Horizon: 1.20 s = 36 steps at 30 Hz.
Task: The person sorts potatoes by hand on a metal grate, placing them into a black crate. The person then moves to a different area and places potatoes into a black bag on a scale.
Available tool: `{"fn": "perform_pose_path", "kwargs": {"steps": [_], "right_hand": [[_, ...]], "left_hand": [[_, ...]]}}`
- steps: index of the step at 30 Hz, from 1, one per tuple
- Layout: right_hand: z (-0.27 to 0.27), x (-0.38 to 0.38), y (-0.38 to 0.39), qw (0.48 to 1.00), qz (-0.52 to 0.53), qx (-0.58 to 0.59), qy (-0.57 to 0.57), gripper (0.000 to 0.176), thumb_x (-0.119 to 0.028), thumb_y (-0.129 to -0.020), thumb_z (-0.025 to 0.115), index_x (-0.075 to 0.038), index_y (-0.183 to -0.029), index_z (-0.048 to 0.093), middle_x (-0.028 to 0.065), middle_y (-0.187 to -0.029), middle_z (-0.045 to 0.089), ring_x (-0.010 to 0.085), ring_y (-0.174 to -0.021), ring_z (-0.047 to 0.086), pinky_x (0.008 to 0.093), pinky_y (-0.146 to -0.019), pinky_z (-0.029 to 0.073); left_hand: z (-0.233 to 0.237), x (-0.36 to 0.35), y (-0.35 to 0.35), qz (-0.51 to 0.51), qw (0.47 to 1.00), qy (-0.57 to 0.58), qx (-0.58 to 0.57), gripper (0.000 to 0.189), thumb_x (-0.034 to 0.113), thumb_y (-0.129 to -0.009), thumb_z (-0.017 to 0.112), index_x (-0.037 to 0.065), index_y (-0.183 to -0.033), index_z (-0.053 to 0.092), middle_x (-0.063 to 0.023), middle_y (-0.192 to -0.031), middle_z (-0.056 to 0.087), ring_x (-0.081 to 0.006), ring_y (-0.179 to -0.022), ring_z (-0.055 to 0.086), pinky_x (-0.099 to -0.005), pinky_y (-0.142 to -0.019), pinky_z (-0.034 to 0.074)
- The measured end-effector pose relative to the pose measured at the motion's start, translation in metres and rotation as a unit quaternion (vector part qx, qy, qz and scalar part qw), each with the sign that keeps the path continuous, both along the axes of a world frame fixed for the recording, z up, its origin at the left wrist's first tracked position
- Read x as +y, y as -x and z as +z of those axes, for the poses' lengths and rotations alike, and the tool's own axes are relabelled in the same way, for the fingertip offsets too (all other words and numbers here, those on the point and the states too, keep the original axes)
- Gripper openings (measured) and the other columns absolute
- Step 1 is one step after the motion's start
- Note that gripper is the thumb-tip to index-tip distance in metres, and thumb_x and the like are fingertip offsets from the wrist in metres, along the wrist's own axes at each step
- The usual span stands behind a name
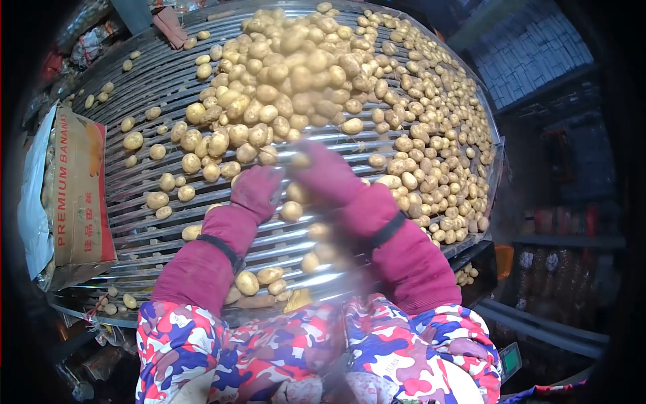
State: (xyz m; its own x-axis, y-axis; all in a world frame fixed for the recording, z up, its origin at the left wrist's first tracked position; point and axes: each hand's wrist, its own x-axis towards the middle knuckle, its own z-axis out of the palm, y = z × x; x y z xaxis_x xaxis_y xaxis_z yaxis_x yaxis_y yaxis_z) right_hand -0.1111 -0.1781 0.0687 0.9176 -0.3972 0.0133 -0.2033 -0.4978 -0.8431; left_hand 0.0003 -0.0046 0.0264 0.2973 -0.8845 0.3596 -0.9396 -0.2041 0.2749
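Observation:
Both my hands wear magenta gloves and meet over the slatted metal table (134, 219), in front of a big heap of potatoes (269, 74). My right hand (324, 174) is smeared by motion, with a potato (300, 160) at its closed fingers. Just to its left, my left hand (257, 190) has its fingers curled inward; whatever lies in them is hidden. Loose potatoes (291, 211) rest on the slats below and between my wrists. More potatoes (247, 283) lie at the near edge by my apron.
A cardboard box (81, 188) marked "PREMIUM BANANAS" stands on the left of the table. A pink glove (169, 27) lies at the far left edge. Smaller potatoes (447, 161) spread thickly along the right rim. A camouflage-patterned garment (282, 350) covers my lap.

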Motion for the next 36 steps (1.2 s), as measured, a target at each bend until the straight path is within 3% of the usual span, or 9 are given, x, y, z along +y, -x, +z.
{"fn": "perform_pose_path", "kwargs": {"steps": [3,9,14,20,22,23,24,29,36], "right_hand": [[0.046,-0.019,0.046,0.905,-0.026,0.049,-0.421,0.044,-0.029,-0.089,0.071,-0.006,-0.125,0.061,0.004,-0.1,0.065,0.0118,-0.086,0.06,0.0268,-0.071,0.05],[0.057,-0.006,0.115,0.762,-0.202,-0.061,-0.612,0.038,-0.037,-0.103,0.053,-0.004,-0.118,0.063,0.0059,-0.098,0.066,0.0138,-0.072,0.061,0.0269,-0.059,0.05],[0.053,-0.01,0.192,0.843,-0.208,-0.173,-0.465,0.038,-0.031,-0.097,0.059,-0.003,-0.124,0.058,0.007,-0.092,0.064,0.0144,-0.074,0.064,0.0267,-0.06,0.052],[-0.02,-0.058,0.453,0.736,-0.365,-0.287,-0.493,0.045,-0.028,-0.101,0.058,-0.006,-0.14,0.05,0.0166,-0.114,0.065,0.0184,-0.078,0.064,0.0257,-0.051,0.051],[-0.01,-0.06,0.52,0.86,-0.502,-0.026,-0.083,0.045,-0.025,-0.098,0.063,-0.004,-0.136,0.053,0.0135,-0.116,0.064,0.0205,-0.089,0.065,0.0302,-0.066,0.054],[-0.005,-0.06,0.553,0.812,-0.564,0.124,0.085,0.046,-0.024,-0.096,0.066,-0.003,-0.135,0.055,0.012,-0.116,0.064,0.0216,-0.095,0.066,0.0324,-0.074,0.056],[0.001,-0.062,0.551,0.622,-0.766,0.064,-0.15,0.038,-0.017,-0.097,0.064,-0.001,-0.131,0.056,0.0112,-0.114,0.064,0.0205,-0.091,0.066,0.0306,-0.079,0.055],[0.002,-0.078,0.491,0.769,-0.638,-0.003,-0.037,0.063,-0.017,-0.09,0.073,0.0,-0.145,0.048,0.017,-0.141,0.056,0.0244,-0.126,0.055,0.0335,-0.103,0.046],[-0.008,-0.107,0.236,0.926,-0.345,0.033,0.153,0.044,-0.019,-0.093,0.065,-0.01,-0.135,0.061,0.0106,-0.119,0.07,0.0226,-0.106,0.066,0.033,-0.094,0.051]], "left_hand": [[0.005,0.002,0.001,-0.011,1.0,0.019,0.009,0.031,0.014,-0.078,0.07,0.01,-0.109,0.066,-0.009,-0.098,0.064,-0.0311,-0.09,0.062,-0.0441,-0.078,0.051],[-0.006,-0.001,0.002,-0.008,1.0,0.009,0.005,0.032,0.018,-0.081,0.069,0.012,-0.112,0.066,-0.0098,-0.1,0.064,-0.0315,-0.094,0.062,-0.0444,-0.081,0.05],[-0.019,0.0,-0.001,-0.004,1.0,-0.015,-0.004,0.036,0.02,-0.08,0.071,0.01,-0.115,0.066,-0.0101,-0.108,0.064,-0.0309,-0.098,0.062,-0.0441,-0.085,0.051],[-0.019,-0.002,-0.001,-0.013,1.0,-0.011,-0.021,0.038,0.02,-0.08,0.072,0.011,-0.116,0.066,-0.0107,-0.107,0.064,-0.0319,-0.099,0.061,-0.0449,-0.086,0.05],[-0.017,-0.001,0.0,-0.011,0.999,-0.027,-0.021,0.038,0.02,-0.08,0.071,0.01,-0.116,0.066,-0.0106,-0.106,0.063,-0.0321,-0.099,0.061,-0.0452,-0.086,0.05],[-0.017,-0.001,0.001,-0.007,0.999,-0.031,-0.026,0.038,0.02,-0.08,0.071,0.01,-0.116,0.066,-0.0109,-0.106,0.063,-0.0323,-0.099,0.061,-0.0454,-0.086,0.05],[-0.015,-0.002,0.001,-0.004,0.999,-0.026,-0.03,0.038,0.021,-0.08,0.071,0.01,-0.116,0.066,-0.0111,-0.106,0.063,-0.0324,-0.099,0.061,-0.0453,-0.086,0.05],[-0.024,-0.001,-0.001,-0.011,0.999,-0.013,-0.031,0.04,0.023,-0.079,0.072,0.009,-0.117,0.066,-0.0114,-0.109,0.063,-0.032,-0.1,0.06,-0.0446,-0.086,0.051],[-0.014,-0.001,0.002,0.002,1.0,-0.015,-0.024,0.037,0.022,-0.08,0.071,0.011,-0.115,0.066,-0.0093,-0.106,0.064,-0.0304,-0.098,0.061,-0.0436,-0.084,0.051]]}}
